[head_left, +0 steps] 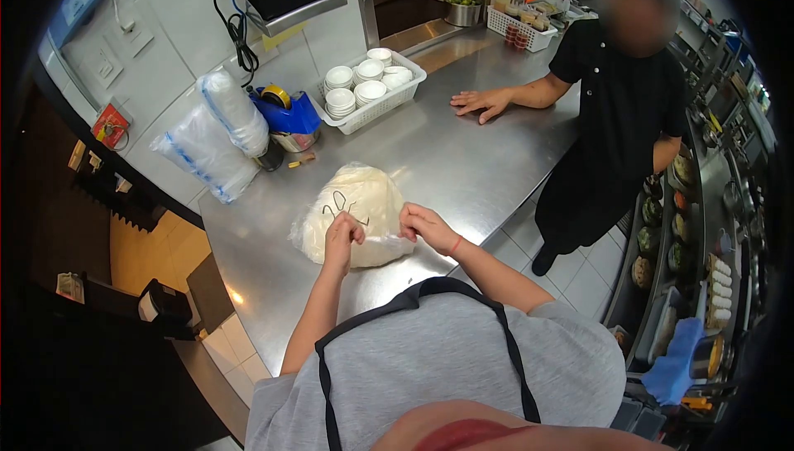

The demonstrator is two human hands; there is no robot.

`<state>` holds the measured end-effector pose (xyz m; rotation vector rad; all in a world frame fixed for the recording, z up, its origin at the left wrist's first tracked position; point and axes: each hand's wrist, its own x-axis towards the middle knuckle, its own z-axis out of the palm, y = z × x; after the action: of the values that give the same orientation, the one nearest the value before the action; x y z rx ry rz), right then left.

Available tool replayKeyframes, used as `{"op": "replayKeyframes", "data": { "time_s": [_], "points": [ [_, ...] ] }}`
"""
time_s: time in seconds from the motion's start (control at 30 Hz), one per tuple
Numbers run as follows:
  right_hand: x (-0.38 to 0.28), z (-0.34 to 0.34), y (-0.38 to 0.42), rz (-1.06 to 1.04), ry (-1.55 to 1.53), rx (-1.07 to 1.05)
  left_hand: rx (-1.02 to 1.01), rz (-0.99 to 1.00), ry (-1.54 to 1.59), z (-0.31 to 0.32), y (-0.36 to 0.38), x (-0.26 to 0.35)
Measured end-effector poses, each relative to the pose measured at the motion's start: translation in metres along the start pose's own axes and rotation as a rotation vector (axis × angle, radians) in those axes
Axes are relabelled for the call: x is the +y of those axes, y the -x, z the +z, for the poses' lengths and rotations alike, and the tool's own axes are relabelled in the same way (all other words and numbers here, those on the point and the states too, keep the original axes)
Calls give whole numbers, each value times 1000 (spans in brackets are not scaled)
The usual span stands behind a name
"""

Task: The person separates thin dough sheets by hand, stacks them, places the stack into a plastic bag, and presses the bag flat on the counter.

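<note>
A clear plastic bag (298, 232) with a large pale, dough-like mass (364, 190) in it lies on the steel counter right in front of me. Dark looping lines show on the bag's upper side, close to my left fingers. My left hand (341, 234) is closed in a pinch on the plastic at the near left part of the bag. At the near right edge, my right hand (420, 223) also has its fingers closed on the plastic. Between the two hands a fold of film crosses the front of the mass.
Behind the bag, a white basket (368, 114) holds stacked white cups, beside a blue tape dispenser (285, 112) and rolled plastic bags (211, 137). A co-worker in black (616, 95) stands at right, one hand (484, 105) flat on the steel counter (463, 170). Shelves with food containers line the far right.
</note>
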<state>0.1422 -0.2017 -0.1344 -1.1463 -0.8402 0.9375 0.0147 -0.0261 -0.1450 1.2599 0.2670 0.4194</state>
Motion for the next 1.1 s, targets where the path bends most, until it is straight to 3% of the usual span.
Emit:
{"op": "replayKeyframes", "data": {
  "time_s": [0.07,0.13,0.2,0.3,0.33,0.4,0.53,0.6,0.63,0.7,0.8,0.9,0.97,1.1],
  "points": [
    [16,-10,8,23,21,7,95,-20,78,-12,7,-14],
    [31,-13,13,203,-130,143,164,-120,-43,-15,15,-20],
    [25,-8,11,211,-136,144,135,-119,-50,-11,16,-18],
    [8,0,9,101,-64,100,-53,269,-576,13,18,1],
    [4,4,8,111,-64,98,-47,262,-572,26,19,13],
    [2,12,3,-169,386,54,-136,656,-1003,47,19,26],
    [21,10,0,-245,684,103,-132,655,-1068,54,19,14],
    [19,14,1,-240,525,185,-22,433,-544,47,19,-5],
    [19,16,2,-227,365,266,-21,432,-546,38,18,-18],
    [21,14,1,-200,296,263,-118,75,-121,22,16,-36],
    [15,12,0,-102,191,268,-183,-13,-281,18,12,-34],
    [8,3,-3,-38,170,129,-144,-86,-190,9,4,-41],
    [2,-4,-2,-40,634,-19,-116,-141,-174,11,4,-36],
    [4,-4,-4,-168,795,-88,-111,-151,-154,12,4,-35]
  ]
}}
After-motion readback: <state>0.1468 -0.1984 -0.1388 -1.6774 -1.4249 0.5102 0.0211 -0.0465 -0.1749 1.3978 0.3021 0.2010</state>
